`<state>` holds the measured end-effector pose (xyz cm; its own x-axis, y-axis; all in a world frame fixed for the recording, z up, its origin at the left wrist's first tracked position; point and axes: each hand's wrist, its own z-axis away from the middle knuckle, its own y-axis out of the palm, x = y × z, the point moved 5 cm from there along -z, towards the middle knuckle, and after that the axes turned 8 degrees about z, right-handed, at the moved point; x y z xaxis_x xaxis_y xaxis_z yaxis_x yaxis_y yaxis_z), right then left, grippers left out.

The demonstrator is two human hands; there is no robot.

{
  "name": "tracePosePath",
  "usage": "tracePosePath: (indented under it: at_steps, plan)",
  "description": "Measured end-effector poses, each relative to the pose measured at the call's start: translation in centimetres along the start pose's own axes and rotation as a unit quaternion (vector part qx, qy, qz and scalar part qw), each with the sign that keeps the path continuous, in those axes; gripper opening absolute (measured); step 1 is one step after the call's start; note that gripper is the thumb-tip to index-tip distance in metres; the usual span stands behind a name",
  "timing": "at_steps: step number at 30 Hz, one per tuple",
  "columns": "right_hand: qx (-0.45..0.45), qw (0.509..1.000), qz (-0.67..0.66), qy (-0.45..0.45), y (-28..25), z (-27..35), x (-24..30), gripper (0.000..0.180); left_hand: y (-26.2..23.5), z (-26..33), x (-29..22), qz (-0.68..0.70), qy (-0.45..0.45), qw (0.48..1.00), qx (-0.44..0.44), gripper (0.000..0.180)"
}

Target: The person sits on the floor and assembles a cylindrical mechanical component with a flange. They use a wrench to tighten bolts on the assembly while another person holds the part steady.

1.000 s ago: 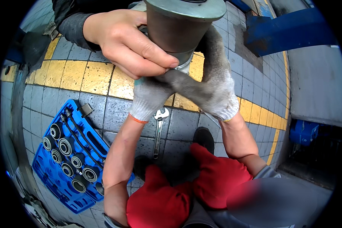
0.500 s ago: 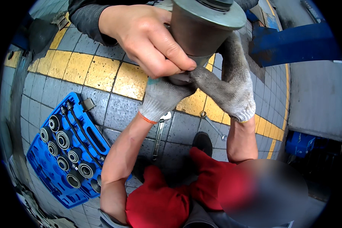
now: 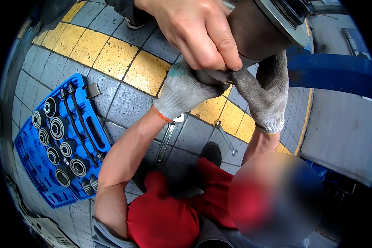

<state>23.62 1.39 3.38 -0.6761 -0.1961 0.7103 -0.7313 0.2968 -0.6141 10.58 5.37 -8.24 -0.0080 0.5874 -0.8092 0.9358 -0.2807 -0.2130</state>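
The metal cylinder (image 3: pixel 256 37) is held up in the air at about 1 o'clock, above the paved floor (image 3: pixel 124 103), with its wide flat rim turned to the upper right. Three hands are on its lower part. The left hand (image 3: pixel 182 91), in a grey knitted glove, comes under the narrow dark end. Its fingers are covered, so I cannot tell how they close. Over it lies a bare hand (image 3: pixel 198 33) of another person, which comes from 12 o'clock; its fingers are bent and pressed together around the cylinder. The right hand (image 3: pixel 266 95), also gloved, lies against the side at 3 o'clock of the cylinder, fingers together and pointing up, thumb reaching across to the bare fingers.

Below the hands, two wrenches (image 3: pixel 167 140) lie on the grey tiles, near a black shoe (image 3: pixel 213 153). A band of yellow tiles (image 3: pixel 111 58) runs across the floor. At 8 o'clock an open blue case (image 3: pixel 33 165) holds round steel rings and two dark rods.
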Motion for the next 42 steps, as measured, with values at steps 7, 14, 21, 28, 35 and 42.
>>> tracePosePath:
  at_steps: [7, 14, 21, 28, 35, 42]
  plan:
    - [-0.013, 1.0, -0.021, -0.005, -0.3, 0.7, -0.9, 0.094, 0.1, 0.2, -0.3, 0.011, -0.03, 0.999, 0.007, 0.052]
    - [0.019, 0.967, -0.178, 0.183, 1.0, 4.9, -7.3, 0.041, -0.3, -0.1, -0.4, 0.119, -0.224, 0.967, 0.006, 0.05]
    - [0.11, 0.865, -0.439, 0.216, 9.9, 9.5, -13.2, 0.049, 0.4, -0.4, -0.5, 0.118, -0.287, 0.951, -0.008, 0.051]
    - [0.181, 0.8, -0.546, 0.172, 11.8, 8.3, -13.3, 0.053, -0.6, 0.6, -0.7, 0.075, -0.297, 0.951, -0.05, 0.051]
    - [0.187, 0.791, -0.57, 0.12, 12.5, 6.6, -13.2, 0.046, -1.5, 0.9, -1.2, 0.053, -0.317, 0.944, -0.069, 0.059]
    - [0.279, 0.847, -0.441, 0.102, 13.5, 5.6, -14.0, 0.046, -1.4, 1.2, -1.5, 0.101, -0.297, 0.945, -0.09, 0.059]
